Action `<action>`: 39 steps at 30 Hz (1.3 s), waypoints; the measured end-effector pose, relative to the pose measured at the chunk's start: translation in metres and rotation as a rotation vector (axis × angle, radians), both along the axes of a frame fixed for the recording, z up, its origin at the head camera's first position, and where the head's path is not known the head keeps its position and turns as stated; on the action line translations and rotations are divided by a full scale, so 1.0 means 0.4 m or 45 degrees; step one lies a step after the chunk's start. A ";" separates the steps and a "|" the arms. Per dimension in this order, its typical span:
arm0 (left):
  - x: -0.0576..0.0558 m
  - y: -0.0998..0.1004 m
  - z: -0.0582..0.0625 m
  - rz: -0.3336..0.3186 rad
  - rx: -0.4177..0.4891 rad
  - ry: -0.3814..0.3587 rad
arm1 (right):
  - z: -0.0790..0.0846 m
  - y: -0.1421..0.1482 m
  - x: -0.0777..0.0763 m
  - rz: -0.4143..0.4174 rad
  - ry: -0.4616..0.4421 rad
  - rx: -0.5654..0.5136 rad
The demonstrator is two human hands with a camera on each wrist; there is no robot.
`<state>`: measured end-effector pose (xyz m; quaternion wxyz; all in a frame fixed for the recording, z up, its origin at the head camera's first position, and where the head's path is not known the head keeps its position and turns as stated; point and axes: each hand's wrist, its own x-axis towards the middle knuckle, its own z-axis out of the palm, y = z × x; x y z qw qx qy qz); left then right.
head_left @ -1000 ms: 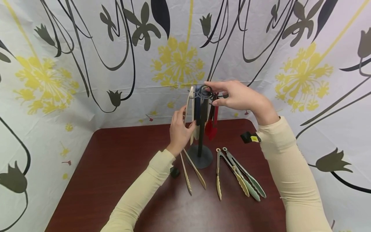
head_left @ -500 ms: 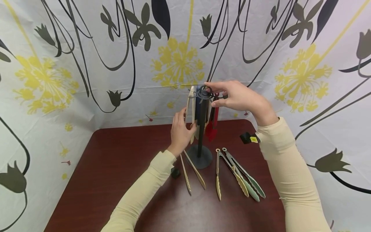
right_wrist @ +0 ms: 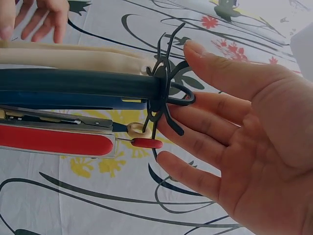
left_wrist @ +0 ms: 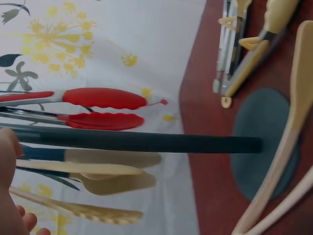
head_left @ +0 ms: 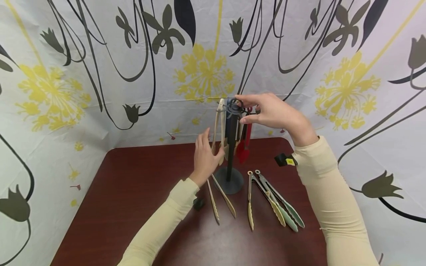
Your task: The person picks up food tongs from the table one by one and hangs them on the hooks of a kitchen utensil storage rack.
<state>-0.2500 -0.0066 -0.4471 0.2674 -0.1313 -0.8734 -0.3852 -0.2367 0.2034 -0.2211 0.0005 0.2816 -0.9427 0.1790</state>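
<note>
A dark metal stand (head_left: 231,151) with a ring of hooks on top bears several hanging utensils. My right hand (head_left: 276,113) is at its top, thumb and fingers spread around the hooks (right_wrist: 161,90), fingertips right at them. On the stand's left side hang cream tongs (head_left: 222,129); my left hand (head_left: 204,159) is beside them, fingers extended and thumb apart. In the right wrist view its fingers (right_wrist: 53,19) look loose. Red tongs (left_wrist: 105,98) hang on the other side, and a blue-handled utensil (left_wrist: 44,153) with a beige head hangs between.
On the dark red table (head_left: 149,170) lie beige tongs (head_left: 227,195) left of the stand's round base (head_left: 237,181). Yellow-tipped tongs (head_left: 251,207) and green-tipped tongs (head_left: 293,212) lie to its right. A patterned cloth (head_left: 149,88) rises behind the table.
My left hand has loosened from the hanging cream tongs, its fingers straightening as it drops slightly. The hooks and hanging utensils have turned a little. My right hand stays at the top.
</note>
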 end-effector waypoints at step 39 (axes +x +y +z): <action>0.120 -0.081 -0.360 -0.069 -0.315 -0.779 | -0.009 -0.041 0.009 -0.167 0.099 -0.029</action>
